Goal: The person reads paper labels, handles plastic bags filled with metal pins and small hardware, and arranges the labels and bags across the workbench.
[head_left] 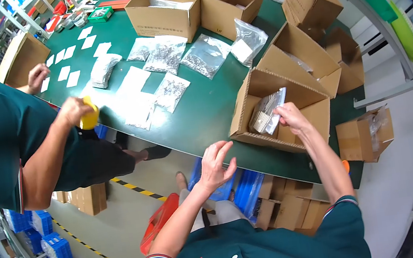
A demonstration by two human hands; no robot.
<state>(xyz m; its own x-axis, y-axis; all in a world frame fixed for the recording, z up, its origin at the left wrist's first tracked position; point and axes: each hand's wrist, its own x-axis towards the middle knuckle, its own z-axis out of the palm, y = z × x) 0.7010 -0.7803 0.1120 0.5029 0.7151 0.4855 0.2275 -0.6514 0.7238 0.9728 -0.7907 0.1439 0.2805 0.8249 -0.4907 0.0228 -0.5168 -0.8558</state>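
Note:
My right hand (pixel 291 118) pinches the top edge of a clear plastic bag (pixel 266 114) with a stack of small metallic-looking parts inside. The bag is at the mouth of an open cardboard box (pixel 284 142) near the table's front edge; whether it touches the bottom I cannot tell. My left hand (pixel 215 167) is raised in front of the table edge, fingers apart and holding nothing. Flat clear bags of small grey parts (pixel 166 54) lie on the green table (pixel 203 106), beyond my left hand. One more such bag (pixel 171 90) lies nearer the edge.
Several open cardboard boxes (pixel 306 53) stand along the back and right of the table. At the left, a co-worker (pixel 36 146) holds a yellow object (pixel 89 114) beside white paper slips (pixel 72 78). A red stool (pixel 159 224) and cartons (pixel 293 211) are below.

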